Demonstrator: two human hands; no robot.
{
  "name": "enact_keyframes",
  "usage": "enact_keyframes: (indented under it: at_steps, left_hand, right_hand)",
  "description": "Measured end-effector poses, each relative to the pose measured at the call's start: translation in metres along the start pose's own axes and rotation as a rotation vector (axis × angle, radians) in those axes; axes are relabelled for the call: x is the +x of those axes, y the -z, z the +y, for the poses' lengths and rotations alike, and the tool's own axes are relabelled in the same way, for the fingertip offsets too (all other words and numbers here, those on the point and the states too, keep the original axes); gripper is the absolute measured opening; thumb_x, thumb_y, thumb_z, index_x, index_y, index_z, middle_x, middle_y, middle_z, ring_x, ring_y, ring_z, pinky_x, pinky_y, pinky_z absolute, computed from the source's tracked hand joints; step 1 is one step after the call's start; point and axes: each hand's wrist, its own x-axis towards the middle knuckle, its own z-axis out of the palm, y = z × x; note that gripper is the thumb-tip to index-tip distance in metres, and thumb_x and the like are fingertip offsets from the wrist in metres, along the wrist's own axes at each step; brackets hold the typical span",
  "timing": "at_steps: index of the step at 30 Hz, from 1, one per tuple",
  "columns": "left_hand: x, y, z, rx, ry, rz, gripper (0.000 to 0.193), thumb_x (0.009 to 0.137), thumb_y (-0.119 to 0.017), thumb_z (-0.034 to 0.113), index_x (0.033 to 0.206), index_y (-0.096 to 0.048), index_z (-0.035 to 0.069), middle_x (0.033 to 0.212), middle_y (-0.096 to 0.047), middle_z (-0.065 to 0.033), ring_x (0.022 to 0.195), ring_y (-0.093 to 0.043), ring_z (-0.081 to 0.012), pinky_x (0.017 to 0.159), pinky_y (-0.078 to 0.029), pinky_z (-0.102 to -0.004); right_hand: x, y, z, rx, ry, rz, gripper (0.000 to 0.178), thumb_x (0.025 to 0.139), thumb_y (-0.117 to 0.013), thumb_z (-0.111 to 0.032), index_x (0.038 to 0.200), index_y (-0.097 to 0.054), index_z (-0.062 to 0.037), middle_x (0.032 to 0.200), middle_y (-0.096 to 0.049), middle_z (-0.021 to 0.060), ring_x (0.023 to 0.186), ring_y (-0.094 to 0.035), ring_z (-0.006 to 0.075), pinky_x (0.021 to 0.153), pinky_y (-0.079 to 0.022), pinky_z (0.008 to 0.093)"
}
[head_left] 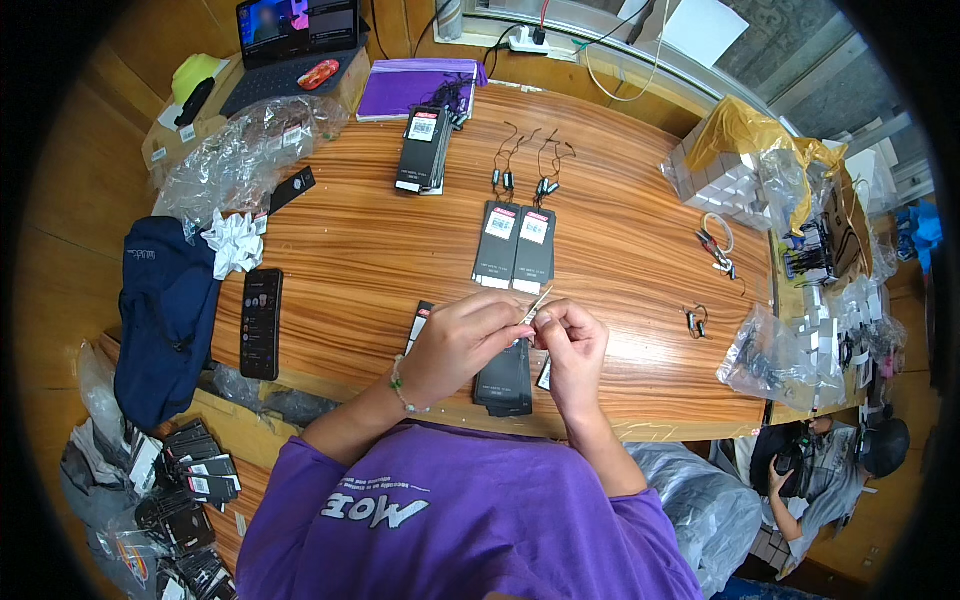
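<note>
My left hand (470, 335) and my right hand (572, 342) meet over the near middle of the table, fingertips almost together. Both are closed in a pinch on a thin pale strip (540, 302), too small to make out further. Below them lies a stack of black hang tags (502, 385), partly covered by my hands. Another black tag (421, 318) pokes out beside my left hand. Just beyond my fingers two black tag piles lie side by side, the left pile (497, 245) and the right pile (534, 245), with white labels and dark cords pointing away.
A thicker tag stack (424, 150) lies farther back by a purple packet (405, 88). On the left are a phone (261, 325), crumpled white paper (235, 243) and a tablet (298, 40). Loose cords (696, 321), plastic bags (765, 355) and white boxes (715, 180) line the right. Another person (815, 480) is at lower right.
</note>
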Motion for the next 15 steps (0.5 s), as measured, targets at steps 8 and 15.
enact_keyframes:
  at_steps: [8,15]
  left_hand:
    - [0.000,-0.004,0.000,0.041,-0.097,-0.003,0.012,0.070,-0.068,0.004,0.079,-0.061,-0.002,0.080,-0.062,-0.0111,0.074,-0.063,-0.0223,0.062,-0.050,-0.0276]
    - [0.002,-0.001,-0.005,0.006,-0.122,0.086,0.011,0.070,-0.067,0.004,0.079,-0.062,-0.001,0.082,-0.064,-0.0106,0.073,-0.064,-0.0219,0.062,-0.051,-0.0286]
  right_hand:
    - [-0.001,0.002,0.010,0.247,-0.069,0.009,0.010,0.084,-0.054,-0.004,0.075,-0.057,-0.0005,0.066,-0.055,-0.0002,0.058,-0.046,0.0036,0.054,-0.037,0.0168]
    - [0.012,0.015,0.003,-0.319,0.330,0.087,0.012,0.073,-0.067,-0.007,0.080,-0.060,-0.0005,0.093,-0.057,0.0063,0.085,-0.051,0.0135,0.075,-0.041,0.0274]
